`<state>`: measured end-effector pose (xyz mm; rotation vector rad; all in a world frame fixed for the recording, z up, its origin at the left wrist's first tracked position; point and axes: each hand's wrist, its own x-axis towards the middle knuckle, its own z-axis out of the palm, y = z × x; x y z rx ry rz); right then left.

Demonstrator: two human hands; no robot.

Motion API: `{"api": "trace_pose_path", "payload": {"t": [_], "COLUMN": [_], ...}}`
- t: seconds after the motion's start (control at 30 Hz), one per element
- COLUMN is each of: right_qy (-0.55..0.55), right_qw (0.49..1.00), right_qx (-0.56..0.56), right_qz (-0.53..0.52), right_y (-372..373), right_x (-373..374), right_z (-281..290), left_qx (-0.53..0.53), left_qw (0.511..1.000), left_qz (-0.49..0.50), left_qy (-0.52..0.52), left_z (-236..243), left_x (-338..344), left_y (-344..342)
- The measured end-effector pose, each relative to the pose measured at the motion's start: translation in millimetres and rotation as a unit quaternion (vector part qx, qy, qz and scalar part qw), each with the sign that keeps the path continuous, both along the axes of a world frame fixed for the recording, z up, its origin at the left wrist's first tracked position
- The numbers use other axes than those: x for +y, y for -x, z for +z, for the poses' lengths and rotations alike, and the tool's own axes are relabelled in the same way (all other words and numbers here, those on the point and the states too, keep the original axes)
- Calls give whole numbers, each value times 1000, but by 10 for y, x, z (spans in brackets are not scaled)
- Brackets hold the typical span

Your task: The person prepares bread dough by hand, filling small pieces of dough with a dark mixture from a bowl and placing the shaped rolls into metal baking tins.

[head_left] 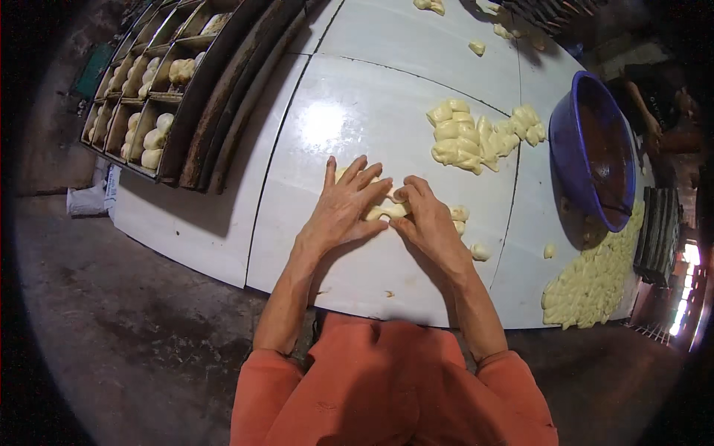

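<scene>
Between my two hands lies a pale yellow dough piece on the white tabletop. My left hand rests over its left part, fingers spread and lying flat, and covers some of it. On the other side my right hand has its fingers bent, with thumb and fingertips closed on the dough's right end. Small dough balls sit just beyond my right hand, partly behind it. Nearer to me is another small dough ball.
Ahead to the right lies a cluster of dough pieces. A purple basin stands on the right, beside a wide spread of dough lumps. At the far left, divided metal trays hold dough balls, next to dark stacked pans.
</scene>
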<state>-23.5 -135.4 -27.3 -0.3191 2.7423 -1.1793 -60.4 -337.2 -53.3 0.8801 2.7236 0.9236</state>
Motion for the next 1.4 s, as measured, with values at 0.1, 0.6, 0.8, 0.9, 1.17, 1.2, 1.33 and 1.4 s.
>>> {"api": "trace_pose_path", "payload": {"t": [0.1, 0.6, 0.8, 0.9, 1.17, 1.2, 1.33, 1.4], "right_qy": [8, 644, 562, 509, 394, 348, 278, 344], "right_qw": [999, 709, 773, 802, 888, 910, 931, 904], "right_qx": [-41, -198, -205, -227, -132, -112, -35, -39], "right_qz": [5, -209, -213, -217, -195, -196, -233, -252], "right_y": [99, -259, -401, -453, -595, -606, -611, -645], "right_x": [14, 759, 660, 785, 973, 1025, 1190, 1272], "right_z": [-3, 342, 337, 378, 318, 248, 225, 208], "left_qx": [-8, 85, -201, -366, -423, -424, -415, -350], "left_qw": [1000, 991, 940, 871, 818, 819, 827, 846], "left_qz": [4, 105, 98, 106, 79, 77, 88, 109], "left_qy": [7, 18, -257, -311, -381, -380, -368, -388], "left_z": [18, 24, 536, 524, 397, 394, 405, 429], "left_x": [8, 234, 872, 1033, 1275, 1323, 1489, 1659], "left_y": [3, -89, -271, -299, -370, -383, -418, -447]}}
